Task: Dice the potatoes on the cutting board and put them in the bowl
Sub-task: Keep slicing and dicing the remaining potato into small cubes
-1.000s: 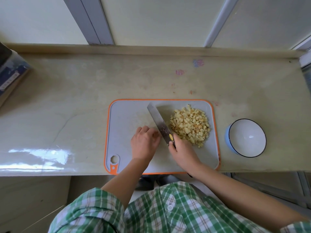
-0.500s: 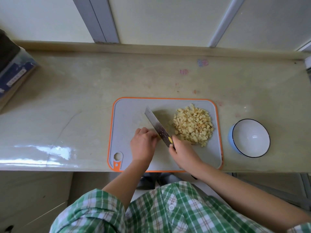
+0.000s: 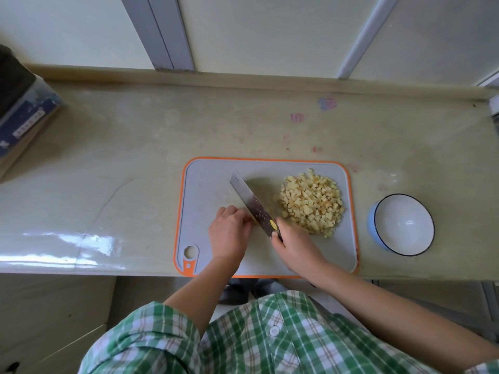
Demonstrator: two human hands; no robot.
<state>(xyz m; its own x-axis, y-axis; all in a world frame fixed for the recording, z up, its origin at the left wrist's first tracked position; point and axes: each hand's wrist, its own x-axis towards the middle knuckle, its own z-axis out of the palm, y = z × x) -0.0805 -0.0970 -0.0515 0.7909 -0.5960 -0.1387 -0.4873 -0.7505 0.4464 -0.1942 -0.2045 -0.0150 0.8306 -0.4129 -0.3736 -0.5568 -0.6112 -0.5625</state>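
A grey cutting board (image 3: 205, 184) with an orange rim lies at the counter's front edge. A pile of diced potato (image 3: 312, 202) covers its right half. My right hand (image 3: 295, 248) grips the handle of a cleaver (image 3: 251, 202), whose blade points up and to the left across the board's middle. My left hand (image 3: 229, 232) sits just left of the blade with its fingers curled over a small potato piece (image 3: 251, 217); only a pale sliver of the piece shows. A white bowl (image 3: 405, 225) with a blue outside stands empty on the counter, right of the board.
The beige counter (image 3: 121, 163) has a raised back lip against the wall. A dark blue box (image 3: 24, 117) sits at its far left end. The counter's front edge runs just below the board.
The blade has edged slightly left, closer to my left hand's knuckles. Both hands stay in place on the board, and the potato pile and bowl have not moved.
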